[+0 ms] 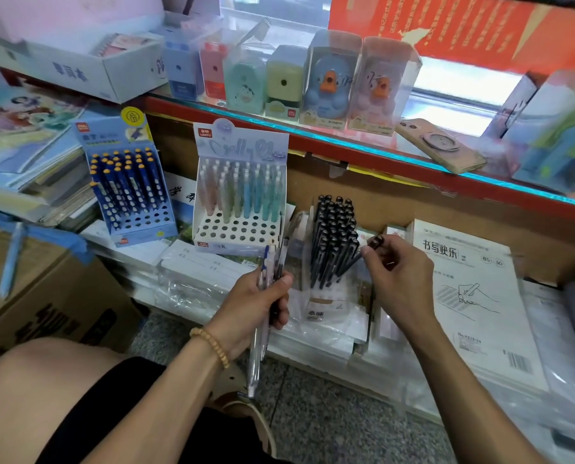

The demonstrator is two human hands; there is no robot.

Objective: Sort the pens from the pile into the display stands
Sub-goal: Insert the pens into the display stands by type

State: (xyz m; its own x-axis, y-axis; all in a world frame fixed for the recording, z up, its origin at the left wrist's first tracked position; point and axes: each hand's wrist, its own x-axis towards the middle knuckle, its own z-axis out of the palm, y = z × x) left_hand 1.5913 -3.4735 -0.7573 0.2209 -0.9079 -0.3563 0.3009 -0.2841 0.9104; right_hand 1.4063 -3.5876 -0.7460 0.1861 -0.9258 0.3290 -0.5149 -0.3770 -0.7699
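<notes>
Head view: well underway. Black stand [334, 242] nearly full, pastel stand [241, 199] and blue stand [130, 190] half filled. Left hand [262, 306] gripping a bundle of pens [261, 329]; right hand [396, 272] pinching one dark pen [356, 259] beside the black stand. Bundle yet to sort.

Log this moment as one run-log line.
left hand: holds pen bundle | right hand: pinches black pen at black-pen stand
</notes>
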